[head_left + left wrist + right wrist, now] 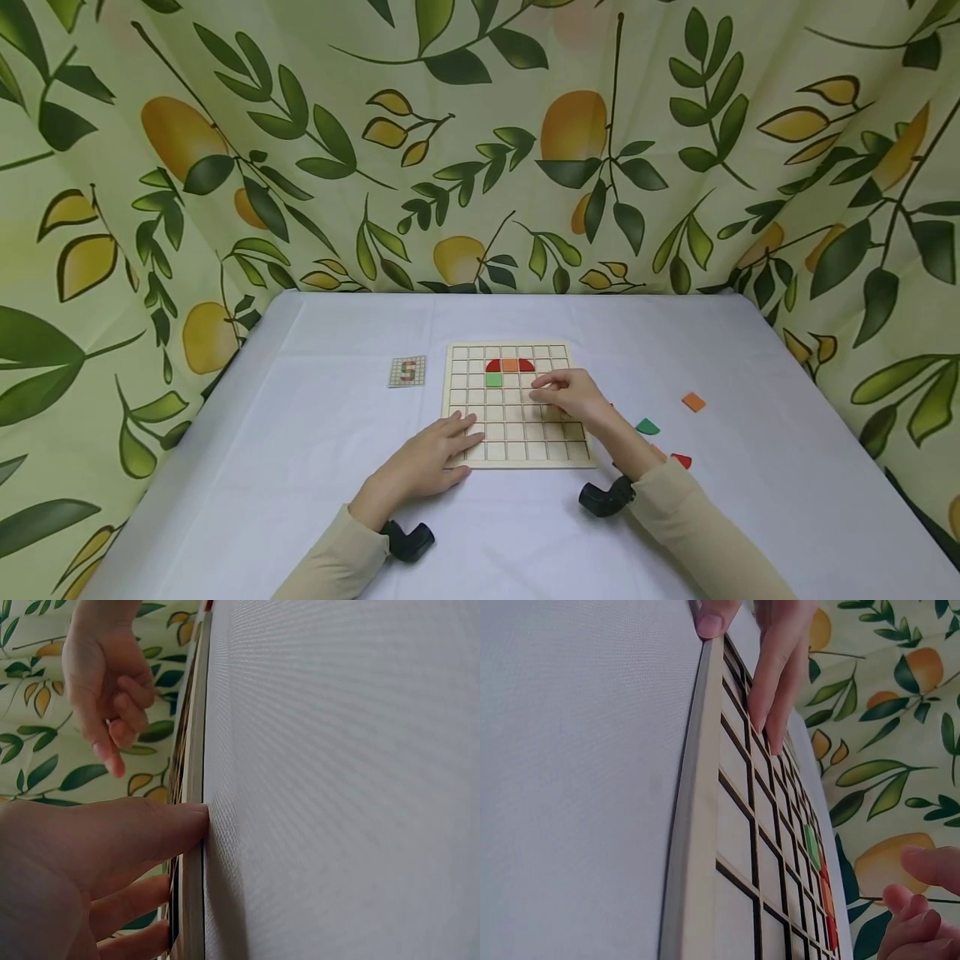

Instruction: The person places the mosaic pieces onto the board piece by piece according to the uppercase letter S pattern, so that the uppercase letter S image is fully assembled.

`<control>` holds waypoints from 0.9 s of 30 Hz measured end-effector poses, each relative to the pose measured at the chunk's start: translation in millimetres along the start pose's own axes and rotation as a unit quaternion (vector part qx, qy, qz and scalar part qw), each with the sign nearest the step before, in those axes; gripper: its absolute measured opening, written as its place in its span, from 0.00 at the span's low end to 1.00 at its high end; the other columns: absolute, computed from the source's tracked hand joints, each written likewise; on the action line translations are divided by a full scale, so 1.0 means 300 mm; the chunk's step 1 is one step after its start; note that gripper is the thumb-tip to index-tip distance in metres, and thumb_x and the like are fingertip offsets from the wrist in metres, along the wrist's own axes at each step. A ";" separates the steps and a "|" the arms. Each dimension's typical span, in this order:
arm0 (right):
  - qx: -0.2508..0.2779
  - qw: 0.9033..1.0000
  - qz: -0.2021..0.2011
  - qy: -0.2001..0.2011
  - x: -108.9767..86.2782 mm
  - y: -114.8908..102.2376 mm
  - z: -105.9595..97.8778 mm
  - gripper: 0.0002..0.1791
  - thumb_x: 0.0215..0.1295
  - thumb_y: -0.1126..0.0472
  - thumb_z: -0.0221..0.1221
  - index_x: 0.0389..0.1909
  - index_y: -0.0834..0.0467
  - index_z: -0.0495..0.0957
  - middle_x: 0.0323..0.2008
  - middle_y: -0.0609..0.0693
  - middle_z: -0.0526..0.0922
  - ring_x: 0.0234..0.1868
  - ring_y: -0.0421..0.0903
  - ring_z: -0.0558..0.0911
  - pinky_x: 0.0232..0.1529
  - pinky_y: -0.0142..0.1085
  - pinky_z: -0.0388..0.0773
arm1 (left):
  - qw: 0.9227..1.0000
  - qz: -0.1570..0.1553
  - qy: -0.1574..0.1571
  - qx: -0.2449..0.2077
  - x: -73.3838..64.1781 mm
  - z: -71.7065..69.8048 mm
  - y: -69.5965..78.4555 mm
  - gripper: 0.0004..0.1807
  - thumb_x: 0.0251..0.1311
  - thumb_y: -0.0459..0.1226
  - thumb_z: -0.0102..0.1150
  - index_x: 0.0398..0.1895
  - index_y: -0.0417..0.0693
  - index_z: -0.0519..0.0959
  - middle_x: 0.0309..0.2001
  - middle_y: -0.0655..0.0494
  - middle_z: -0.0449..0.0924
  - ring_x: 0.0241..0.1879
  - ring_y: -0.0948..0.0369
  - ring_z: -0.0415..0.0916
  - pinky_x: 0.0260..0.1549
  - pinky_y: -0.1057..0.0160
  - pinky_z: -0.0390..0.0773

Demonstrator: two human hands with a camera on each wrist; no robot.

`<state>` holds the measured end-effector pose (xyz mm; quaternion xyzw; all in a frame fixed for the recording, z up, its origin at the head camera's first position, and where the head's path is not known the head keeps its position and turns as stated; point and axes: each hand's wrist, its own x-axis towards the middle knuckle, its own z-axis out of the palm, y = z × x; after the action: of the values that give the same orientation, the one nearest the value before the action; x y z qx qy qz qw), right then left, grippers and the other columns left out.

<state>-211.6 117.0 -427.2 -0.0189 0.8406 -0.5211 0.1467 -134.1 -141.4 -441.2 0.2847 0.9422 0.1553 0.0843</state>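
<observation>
A wooden grid board [517,450] lies on the table. Near its top, a red quarter-round piece [492,365], an orange square [510,365] and another red quarter-round piece [527,365] sit in a row, with a green square [493,380] under the left one. My left hand [426,457] rests on the board's lower left corner, fingers on the grid and thumb against the near edge [193,862]. Above the board's right half hovers my right hand [573,394], its fingers loosely bent. No piece shows between its fingertips in any view.
Left of the board lies a small pattern card [407,372]. To the right are loose pieces: an orange square [693,402], a green quarter-round [647,427] and a red one [682,460], some partly behind the right forearm. A leaf-print curtain [480,167] hangs behind the white-covered table [337,350].
</observation>
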 end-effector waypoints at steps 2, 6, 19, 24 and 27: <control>-0.003 1.000 0.003 0.003 -0.008 0.001 -0.012 0.16 0.60 0.60 0.63 0.46 0.66 0.81 0.16 0.43 0.67 0.19 0.40 0.66 0.20 0.29 0.63 | 1.000 0.001 0.001 0.000 0.000 0.001 -0.001 0.28 0.62 0.43 0.58 0.67 0.53 0.71 0.73 0.50 0.64 0.74 0.47 0.58 0.71 0.47 0.64; -0.004 1.000 0.011 0.008 -0.027 0.004 -0.042 0.18 0.61 0.58 0.63 0.47 0.65 0.80 0.16 0.43 0.67 0.19 0.41 0.65 0.21 0.30 0.63 | 1.000 0.004 0.003 0.000 0.001 0.002 -0.001 0.28 0.63 0.43 0.58 0.67 0.52 0.71 0.73 0.50 0.63 0.74 0.47 0.58 0.71 0.47 0.64; -0.009 0.999 0.039 0.023 -0.106 0.060 -0.119 0.19 0.62 0.58 0.62 0.50 0.66 0.79 0.15 0.43 0.65 0.19 0.40 0.64 0.20 0.30 0.62 | 1.000 0.005 0.003 0.001 0.002 -0.001 0.002 0.28 0.62 0.42 0.58 0.66 0.52 0.71 0.72 0.50 0.64 0.74 0.46 0.58 0.71 0.47 0.64; -0.013 0.998 0.056 0.027 -0.129 0.074 -0.140 0.20 0.63 0.56 0.61 0.51 0.64 0.79 0.15 0.43 0.64 0.19 0.40 0.64 0.20 0.29 0.62 | 1.000 0.007 0.004 -0.005 0.003 -0.002 0.001 0.27 0.62 0.42 0.58 0.66 0.51 0.71 0.72 0.49 0.65 0.74 0.47 0.58 0.70 0.46 0.65; -0.019 0.998 0.052 0.027 -0.146 0.090 -0.151 0.20 0.64 0.56 0.60 0.51 0.65 0.79 0.15 0.43 0.64 0.19 0.40 0.64 0.21 0.30 0.63 | 1.000 0.008 0.004 -0.005 0.003 -0.001 0.001 0.27 0.62 0.42 0.58 0.66 0.51 0.71 0.72 0.50 0.65 0.74 0.47 0.58 0.70 0.46 0.65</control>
<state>-178.4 176.9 -422.3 0.0364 0.8536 -0.4972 0.1508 -134.7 -140.7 -440.9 0.2909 0.9395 0.1620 0.0807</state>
